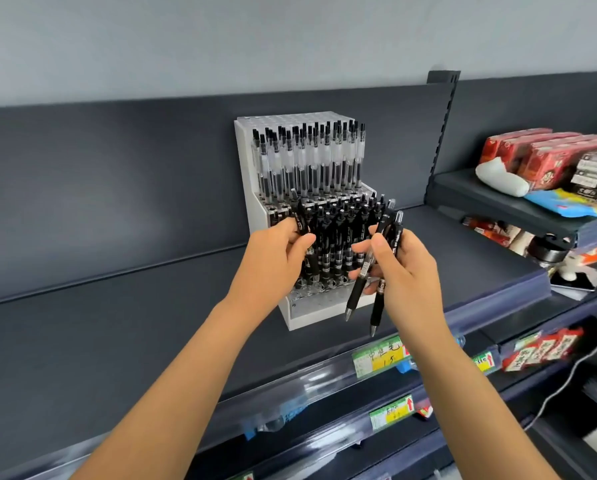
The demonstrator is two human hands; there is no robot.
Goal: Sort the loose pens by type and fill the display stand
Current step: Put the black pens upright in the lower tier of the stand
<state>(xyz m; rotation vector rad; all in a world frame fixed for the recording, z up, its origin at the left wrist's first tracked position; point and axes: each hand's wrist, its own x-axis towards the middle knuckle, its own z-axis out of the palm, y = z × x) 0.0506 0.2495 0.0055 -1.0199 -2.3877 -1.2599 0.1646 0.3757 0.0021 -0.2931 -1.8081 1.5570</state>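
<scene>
Left hand (279,247) grips one black pen (300,221) at the left edge of the display stand (257,216) (front holes below it look vacant). Right hand (406,271) clamps a loose bundle (358,285) just right of the stand. Risk: slippage, because the bundle splays downward. Barrels are glossy black; clear-bodied pens (311,161) fill the tier behind.

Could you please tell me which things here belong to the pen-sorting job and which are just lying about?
Job:
display stand
clear pens in its upper rows
stocked black pens in its lower rows
loose black pens held by the right hand
black pen held by the left hand

Lying about:
red boxes
white bundle
price tags
</scene>
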